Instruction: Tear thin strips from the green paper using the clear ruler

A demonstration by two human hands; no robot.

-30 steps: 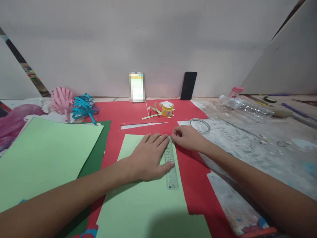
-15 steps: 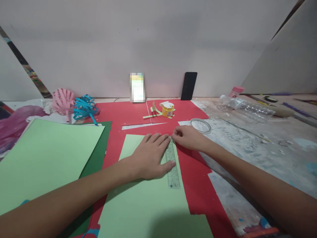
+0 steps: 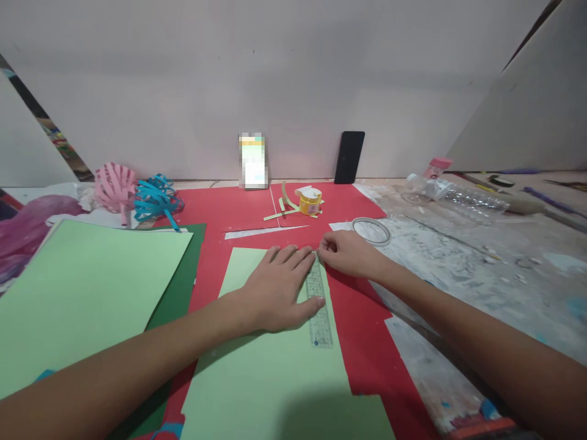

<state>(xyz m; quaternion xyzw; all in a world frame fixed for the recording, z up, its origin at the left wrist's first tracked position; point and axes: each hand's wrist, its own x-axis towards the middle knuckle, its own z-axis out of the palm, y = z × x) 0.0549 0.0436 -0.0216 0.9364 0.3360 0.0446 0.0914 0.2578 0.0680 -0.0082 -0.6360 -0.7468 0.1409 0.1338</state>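
A clear ruler [image 3: 321, 327] lies lengthwise along the right side of a light green paper sheet [image 3: 266, 379]. My left hand [image 3: 282, 290] rests flat on the sheet, its fingers spread and their tips and thumb pressing on the ruler. Close to the ruler's far end, my right hand [image 3: 346, 252] is curled in a pinch at the sheet's top right edge. What sits between its fingertips, if anything, is too small to make out. Beneath the sheet is red paper [image 3: 362, 342]. A step-shaped cut shows at the sheet's lower right edge.
A yellow tub [image 3: 310, 203] stands among thin green paper strips. Against the wall lean a lit phone [image 3: 254, 162] and a black phone [image 3: 350, 157]. Pink [image 3: 114, 188] and blue paper-strip shapes [image 3: 157, 198] lie left, near stacked green sheets [image 3: 92, 293]. Rightward are a tape ring [image 3: 389, 232] and plastic bottle [image 3: 472, 198].
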